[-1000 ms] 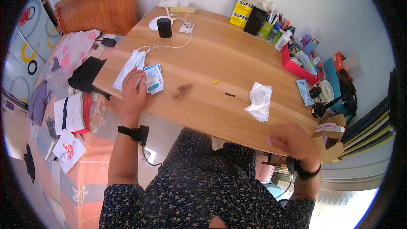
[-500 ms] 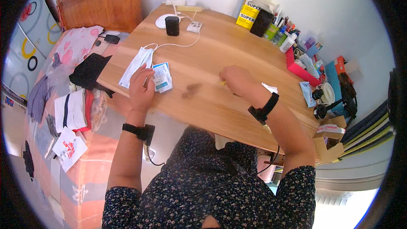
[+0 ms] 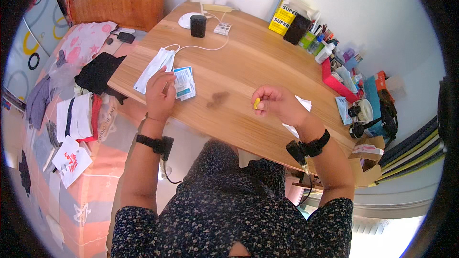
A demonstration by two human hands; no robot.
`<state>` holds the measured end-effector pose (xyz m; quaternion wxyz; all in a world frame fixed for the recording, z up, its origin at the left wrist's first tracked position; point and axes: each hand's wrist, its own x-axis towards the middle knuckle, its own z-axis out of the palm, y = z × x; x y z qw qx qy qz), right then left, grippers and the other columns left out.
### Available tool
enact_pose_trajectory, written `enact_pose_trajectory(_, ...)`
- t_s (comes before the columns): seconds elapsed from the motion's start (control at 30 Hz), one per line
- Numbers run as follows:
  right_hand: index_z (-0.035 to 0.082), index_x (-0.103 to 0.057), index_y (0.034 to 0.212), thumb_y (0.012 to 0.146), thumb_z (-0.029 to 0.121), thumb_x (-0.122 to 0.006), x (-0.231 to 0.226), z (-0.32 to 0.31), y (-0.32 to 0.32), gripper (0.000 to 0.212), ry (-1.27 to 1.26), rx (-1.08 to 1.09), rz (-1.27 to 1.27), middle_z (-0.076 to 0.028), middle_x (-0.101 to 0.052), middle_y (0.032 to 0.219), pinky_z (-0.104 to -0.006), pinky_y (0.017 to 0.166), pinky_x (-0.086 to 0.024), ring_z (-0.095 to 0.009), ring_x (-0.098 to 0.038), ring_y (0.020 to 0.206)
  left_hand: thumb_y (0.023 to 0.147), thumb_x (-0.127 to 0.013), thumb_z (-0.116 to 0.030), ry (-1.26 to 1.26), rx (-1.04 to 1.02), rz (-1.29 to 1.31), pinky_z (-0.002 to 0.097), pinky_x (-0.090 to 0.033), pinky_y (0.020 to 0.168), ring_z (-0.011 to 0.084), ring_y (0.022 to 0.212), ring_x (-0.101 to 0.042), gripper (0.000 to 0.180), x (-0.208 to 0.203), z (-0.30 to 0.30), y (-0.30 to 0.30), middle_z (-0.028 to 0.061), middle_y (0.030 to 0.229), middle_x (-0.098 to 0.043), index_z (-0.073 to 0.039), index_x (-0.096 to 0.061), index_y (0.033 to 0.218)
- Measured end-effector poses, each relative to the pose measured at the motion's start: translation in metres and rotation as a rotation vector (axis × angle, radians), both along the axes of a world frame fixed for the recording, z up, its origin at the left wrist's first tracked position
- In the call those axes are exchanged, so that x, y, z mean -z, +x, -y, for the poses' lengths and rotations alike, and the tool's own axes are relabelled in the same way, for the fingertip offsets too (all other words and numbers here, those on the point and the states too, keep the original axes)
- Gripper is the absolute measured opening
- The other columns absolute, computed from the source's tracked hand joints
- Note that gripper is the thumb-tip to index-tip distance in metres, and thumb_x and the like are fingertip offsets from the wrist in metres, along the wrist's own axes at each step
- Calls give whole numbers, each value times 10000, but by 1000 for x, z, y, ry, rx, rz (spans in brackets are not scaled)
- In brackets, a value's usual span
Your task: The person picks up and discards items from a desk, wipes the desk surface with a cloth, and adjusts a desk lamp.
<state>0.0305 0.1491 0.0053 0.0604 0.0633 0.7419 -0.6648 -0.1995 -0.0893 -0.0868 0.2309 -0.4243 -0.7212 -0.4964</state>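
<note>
My right hand (image 3: 275, 102) is raised over the front right of the wooden desk (image 3: 239, 67). It pinches a small yellow piece (image 3: 256, 103) between thumb and fingertips; the piece is too small to name. At the left, my left hand (image 3: 160, 93) lies loosely open with bent fingers, nothing seen in it. It overlaps the lower part of a white face mask (image 3: 158, 67). Just right of its fingers is a small stack of blue-and-white packets (image 3: 184, 83). White paper (image 3: 302, 103) lies partly hidden behind my right hand and wrist.
A white lamp (image 3: 189, 20) and a black box-shaped device (image 3: 198, 26) stand at the back left, with a white cable. Yellow boxes (image 3: 283, 16), bottles, pens and a red tray (image 3: 334, 81) line the wall. A bed (image 3: 95, 181) with folded clothes is left of the desk.
My right hand has turned and moved slightly right and down, bringing the yellow piece into plain sight. More of the white paper shows. My left hand stays beside the packets, its fingers slightly shifted.
</note>
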Motion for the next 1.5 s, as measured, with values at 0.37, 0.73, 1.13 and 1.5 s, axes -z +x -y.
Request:
enact_pose_trajectory(0.37, 33, -545, 1048, 878, 62, -552, -8, 22, 17, 173, -556, 179, 4, -59, -600, 878, -226, 673, -492, -139, -596, 793, 714, -544, 28, -8, 3, 15, 402, -422, 917, 317, 1094, -537, 186, 0, -1, 0, 111, 957, -643, -45, -621, 866)
enact_pose_trajectory(0.73, 41, -547, 959, 871, 129, -594, 0, 22, 22, 133, -719, 206, 7, -70, -623, 794, -222, 586, -497, -146, -611, 686, 719, -540, 21, -15, 15, 19, 406, -423, 915, 321, 1097, -537, 173, -6, 0, 3, 117, 955, -646, -40, -620, 860)
enact_pose_trajectory(1.13, 99, -529, 896, 910, 247, -538, 0, -32, 25, 149, -33, 338, -64, 11, -524, 639, -191, 483, -393, -126, -558, 582, 712, -544, 39, 4, 25, 33, 394, -426, 920, 312, 1092, -539, 195, -3, -4, 2, 119, 960, -642, -38, -625, 871)
enact_pose_trajectory(1.5, 84, -542, 857, 925, 214, -499, -13, -24, 100, 153, -205, 559, -102, -3, -531, 633, -229, 470, -415, -119, -556, 554, 781, -553, 18, -75, 18, 25, 390, -416, 927, 314, 1086, -540, 139, -1, 2, 1, 141, 993, -625, -25, -625, 892)
